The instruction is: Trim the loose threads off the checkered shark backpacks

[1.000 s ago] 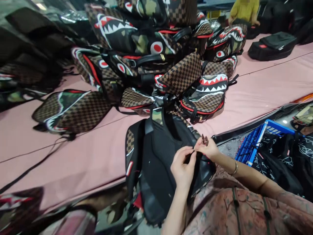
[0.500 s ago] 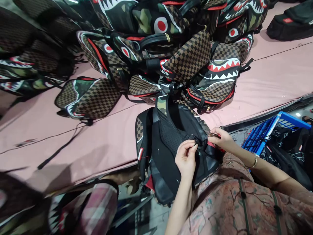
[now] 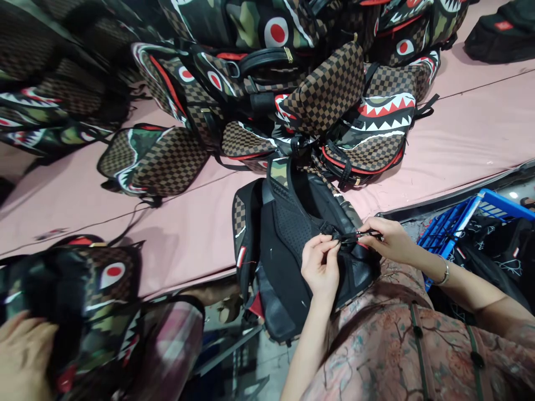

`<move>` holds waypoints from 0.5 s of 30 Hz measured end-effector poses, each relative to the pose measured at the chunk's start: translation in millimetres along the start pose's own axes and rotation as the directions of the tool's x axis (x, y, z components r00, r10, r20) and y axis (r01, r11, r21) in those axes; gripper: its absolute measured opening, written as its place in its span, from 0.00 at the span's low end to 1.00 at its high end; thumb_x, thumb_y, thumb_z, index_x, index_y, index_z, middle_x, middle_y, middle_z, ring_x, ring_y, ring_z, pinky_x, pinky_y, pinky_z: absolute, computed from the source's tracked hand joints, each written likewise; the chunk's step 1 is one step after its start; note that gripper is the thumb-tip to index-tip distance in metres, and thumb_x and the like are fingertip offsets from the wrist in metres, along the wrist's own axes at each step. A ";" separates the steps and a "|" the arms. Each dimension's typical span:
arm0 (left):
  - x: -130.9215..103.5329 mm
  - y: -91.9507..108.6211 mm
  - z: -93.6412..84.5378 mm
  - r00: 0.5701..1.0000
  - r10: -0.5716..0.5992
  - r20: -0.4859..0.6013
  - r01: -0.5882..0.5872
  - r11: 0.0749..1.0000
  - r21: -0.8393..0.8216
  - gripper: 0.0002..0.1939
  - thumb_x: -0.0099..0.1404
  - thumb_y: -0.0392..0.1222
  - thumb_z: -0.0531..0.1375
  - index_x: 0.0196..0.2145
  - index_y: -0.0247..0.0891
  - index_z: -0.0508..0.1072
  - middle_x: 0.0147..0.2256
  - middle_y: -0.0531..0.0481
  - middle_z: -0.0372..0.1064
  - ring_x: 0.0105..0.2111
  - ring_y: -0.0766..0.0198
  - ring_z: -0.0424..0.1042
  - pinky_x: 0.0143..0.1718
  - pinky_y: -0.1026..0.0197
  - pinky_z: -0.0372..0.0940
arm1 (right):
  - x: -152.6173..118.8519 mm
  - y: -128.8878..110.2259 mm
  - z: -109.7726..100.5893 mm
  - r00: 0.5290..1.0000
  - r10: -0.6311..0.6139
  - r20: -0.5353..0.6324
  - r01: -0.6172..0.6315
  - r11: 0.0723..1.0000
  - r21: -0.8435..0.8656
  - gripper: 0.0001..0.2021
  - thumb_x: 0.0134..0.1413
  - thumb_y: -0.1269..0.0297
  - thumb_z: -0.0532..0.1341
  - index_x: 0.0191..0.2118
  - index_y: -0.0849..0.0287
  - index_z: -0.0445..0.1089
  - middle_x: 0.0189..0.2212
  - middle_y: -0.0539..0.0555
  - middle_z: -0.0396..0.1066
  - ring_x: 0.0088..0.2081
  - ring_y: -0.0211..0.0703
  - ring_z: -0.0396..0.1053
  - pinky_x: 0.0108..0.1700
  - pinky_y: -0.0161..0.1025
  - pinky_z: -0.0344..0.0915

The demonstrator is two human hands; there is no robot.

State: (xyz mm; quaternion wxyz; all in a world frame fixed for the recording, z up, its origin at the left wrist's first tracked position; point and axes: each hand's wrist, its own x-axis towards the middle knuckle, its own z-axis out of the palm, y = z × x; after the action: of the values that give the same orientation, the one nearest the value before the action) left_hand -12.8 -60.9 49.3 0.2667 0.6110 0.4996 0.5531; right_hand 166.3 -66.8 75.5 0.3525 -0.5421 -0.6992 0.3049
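A black backpack [image 3: 284,262] with checkered sides lies back side up against my lap and the table edge. Above its right half, my left hand [image 3: 321,264] pinches a black strap end [image 3: 330,229] near the buckle. My right hand [image 3: 378,236] is just to the right, fingers closed around a small dark tool [image 3: 363,234], probably snips, whose tip points at the strap by my left fingertips. A camouflage-patterned shoulder strap [image 3: 279,170] loops up at the bag's top.
Several shark-face bags [image 3: 326,94] are piled across the pink table [image 3: 472,128]. A blue basket [image 3: 480,203] with black items stands at right. Bottom left, another person's hand [image 3: 27,351] is on a shark-face bag [image 3: 106,289].
My right hand has turned a little and the tool's tip now reaches the strap at my left fingers. At left, the other person's bag has risen onto the table edge, and their hand appears.
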 end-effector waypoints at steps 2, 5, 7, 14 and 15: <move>-0.2 1.4 0.7 1.000 0.030 -0.001 -0.030 0.999 0.020 0.07 0.54 0.31 0.61 0.30 0.41 0.75 0.34 0.50 0.68 0.37 0.63 0.67 0.44 0.57 0.63 | 1.3 -0.2 -0.3 1.000 -0.020 0.004 0.020 1.000 -0.007 0.08 0.55 0.59 0.56 0.35 0.58 0.67 0.30 0.52 0.70 0.32 0.39 0.66 0.34 0.33 0.59; -0.3 2.9 2.0 0.998 0.056 -0.018 -0.056 0.998 0.034 0.07 0.54 0.31 0.61 0.29 0.41 0.75 0.33 0.51 0.69 0.37 0.64 0.68 0.44 0.57 0.64 | 3.1 -0.3 -1.2 0.999 -0.048 0.017 0.049 0.998 -0.039 0.09 0.56 0.59 0.55 0.34 0.59 0.67 0.29 0.52 0.69 0.31 0.38 0.66 0.34 0.33 0.58; -0.3 2.7 2.8 0.997 0.072 -0.032 -0.071 0.997 0.042 0.06 0.54 0.31 0.62 0.28 0.40 0.75 0.32 0.51 0.69 0.36 0.64 0.68 0.43 0.56 0.65 | 4.1 -0.2 -2.0 0.997 -0.067 0.026 0.069 0.996 -0.056 0.09 0.57 0.59 0.55 0.33 0.59 0.66 0.28 0.51 0.69 0.31 0.38 0.65 0.33 0.32 0.58; -0.5 -0.7 4.1 0.992 0.124 -0.037 -0.120 0.989 0.088 0.02 0.54 0.32 0.62 0.27 0.38 0.73 0.32 0.52 0.69 0.35 0.66 0.69 0.42 0.55 0.67 | 6.3 -0.5 -5.5 0.994 -0.104 0.033 0.107 0.989 -0.099 0.10 0.58 0.60 0.54 0.31 0.59 0.66 0.27 0.51 0.69 0.30 0.37 0.65 0.33 0.32 0.57; -0.4 -0.5 4.3 0.991 0.127 -0.036 -0.123 0.988 0.092 0.02 0.54 0.32 0.62 0.27 0.38 0.73 0.32 0.52 0.69 0.35 0.66 0.69 0.42 0.55 0.67 | 6.5 -0.8 -6.2 0.994 -0.105 0.037 0.109 0.987 -0.115 0.10 0.58 0.60 0.53 0.31 0.59 0.66 0.27 0.51 0.69 0.30 0.37 0.65 0.33 0.32 0.56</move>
State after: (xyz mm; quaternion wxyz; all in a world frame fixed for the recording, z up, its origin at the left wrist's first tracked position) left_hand -8.9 -60.2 47.6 0.1935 0.6408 0.4901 0.5583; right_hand 169.9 -60.4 80.7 0.3252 -0.5186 -0.7493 0.2525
